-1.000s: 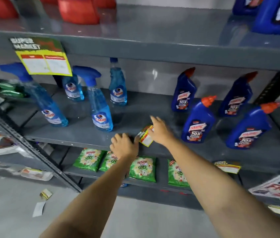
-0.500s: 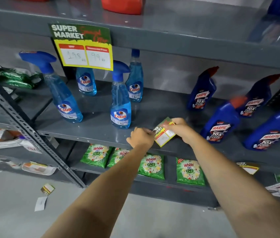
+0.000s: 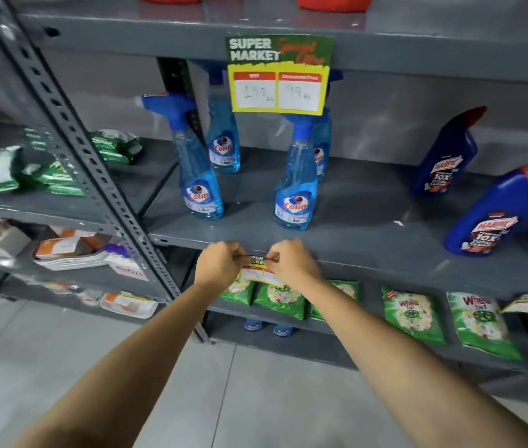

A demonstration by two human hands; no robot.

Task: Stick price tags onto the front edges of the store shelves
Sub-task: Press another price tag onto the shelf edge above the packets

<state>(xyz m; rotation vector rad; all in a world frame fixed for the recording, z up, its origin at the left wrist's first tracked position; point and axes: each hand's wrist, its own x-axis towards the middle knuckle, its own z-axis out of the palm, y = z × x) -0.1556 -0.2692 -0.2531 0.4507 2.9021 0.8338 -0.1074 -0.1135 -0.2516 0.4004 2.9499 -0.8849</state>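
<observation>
— Green and yellow, that small price tag (image 3: 257,270): where is it?

— Against the front edge of the middle shelf (image 3: 385,253), at 6 o'clock from the two front spray bottles (image 3: 296,189). Both hands pinch its top corners, the left hand (image 3: 220,263) at 9 o'clock of it, the right hand (image 3: 291,265) at 3 o'clock.

— How are the fingers set?

— Narrow, closed on the tag's upper edge. The fingertips are tucked behind the knuckles, so the exact hold is hard to read.

— Can you read the tag?

— Only part of the white lettering at its top; the hands cover its sides and the white boxes below are blurred. Whether it is already stuck to the edge, I cannot tell.

— And around it?

— At 12 o'clock a larger price tag (image 3: 278,74) hangs from the upper shelf, its handwritten figures faint. At 3 o'clock stand dark blue cleaner bottles (image 3: 488,215), one cut off by the frame. At 6 o'clock green detergent packets (image 3: 413,315) lie on the lower shelf, some hidden behind the wrists.
</observation>
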